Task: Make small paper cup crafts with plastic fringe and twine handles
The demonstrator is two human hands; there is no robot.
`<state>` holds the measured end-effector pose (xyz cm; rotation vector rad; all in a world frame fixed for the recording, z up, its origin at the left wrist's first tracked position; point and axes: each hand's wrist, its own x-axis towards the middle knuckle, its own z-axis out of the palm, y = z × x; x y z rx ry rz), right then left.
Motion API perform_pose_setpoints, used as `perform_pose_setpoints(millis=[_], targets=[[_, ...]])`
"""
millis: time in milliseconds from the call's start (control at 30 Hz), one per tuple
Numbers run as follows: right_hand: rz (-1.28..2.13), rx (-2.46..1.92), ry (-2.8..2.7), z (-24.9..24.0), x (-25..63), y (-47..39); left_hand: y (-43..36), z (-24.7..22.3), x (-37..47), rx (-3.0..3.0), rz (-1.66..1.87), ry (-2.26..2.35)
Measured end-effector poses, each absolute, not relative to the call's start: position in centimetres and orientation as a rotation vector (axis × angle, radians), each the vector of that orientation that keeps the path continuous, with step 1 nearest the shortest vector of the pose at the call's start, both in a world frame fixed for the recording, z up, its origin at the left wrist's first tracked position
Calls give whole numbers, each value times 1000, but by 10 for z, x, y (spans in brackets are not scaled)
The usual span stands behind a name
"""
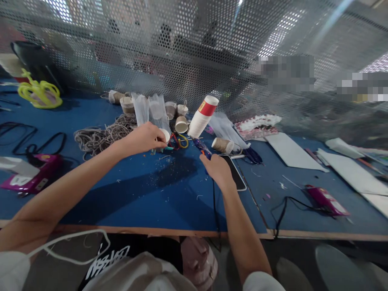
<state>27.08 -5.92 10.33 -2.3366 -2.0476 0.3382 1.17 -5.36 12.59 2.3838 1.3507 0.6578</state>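
My right hand (216,167) is closed round a dark blue glue gun (202,148), whose tip points up and left. Just beyond that tip leans a tall stack of white paper cups (200,121) with a red band on the top one. My left hand (148,136) is closed, its fingertips at a small white round piece (165,135); the grip is partly hidden. Small tools with red and yellow handles (182,141) lie between the hands. A tangled heap of grey cord (104,135) rests beside my left forearm.
Twine spools (222,144) and small cups (181,124) stand near the perforated metal screen (169,48). A black tablet (236,173) lies under my right wrist. Purple boxes (327,200) with black cords, white sheets (292,151) and a yellow crown (41,93) are farther out.
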Motion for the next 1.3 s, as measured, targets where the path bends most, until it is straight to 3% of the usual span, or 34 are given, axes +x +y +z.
perform_pose_setpoints(millis=[233,433,667,900,1033,1133,1233,1300], targets=[[327,-2181,-2024,116,272,-80,-38,111,44,2408,924,1461],[336,-2104,-1960,114,274,-83,-25,117,66,2191,769,1306],[256,-2300,-1961,94,269,-50,-28,128,33,2208,867,1226],[134,-2457,-1881,86,247,-42,-18,136,0,2129,1284,1261],[-93,-2075,-2083,102,226,-47,-16,137,0,2100,1354,1214],[214,-1538,-2369,101,204,-33,-19,140,2,2084,1419,1200],[586,-1520,-2228,89,181,-10,-26,146,1,2102,1477,1183],[658,-1575,-2163,85,171,2,-32,152,-4,2125,1488,1190]])
